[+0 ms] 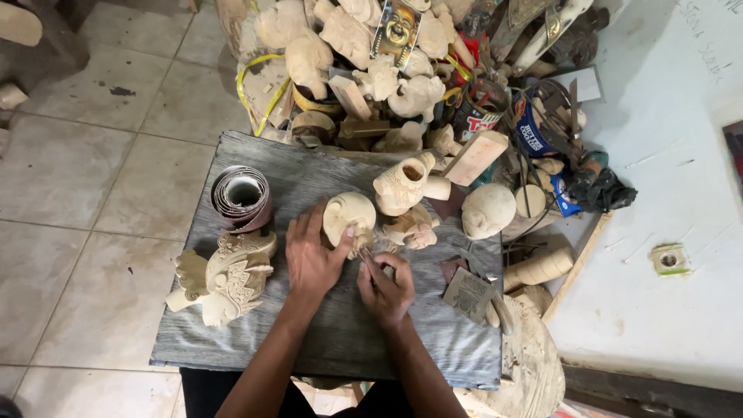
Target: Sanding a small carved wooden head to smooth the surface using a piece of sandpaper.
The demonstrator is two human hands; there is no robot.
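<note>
The person sits over a low table draped with a grey cloth, both bare hands working at its middle. The left hand lies with fingers spread and its grip closed loosely around the near left side of a small pale wooden carved head, thumb pressed against the carving's face. The right hand sits just near and right of that carving, its grip pinched tight on a small piece of sandpaper, which touches the carved head's lower edge. So the carved head lies at the far tips of both hands, in contact with each. To the left stands a roll of sandpaper, and near it, at the table's left edge, rests a large ornate carved mask. Far and right of the hands sit a carved wooden jug-shaped figure and a smooth round wooden head. A dark folded sandpaper sheet lies to the right. Beyond the table, a heap of unfinished carvings is piled on the tiled floor.
</note>
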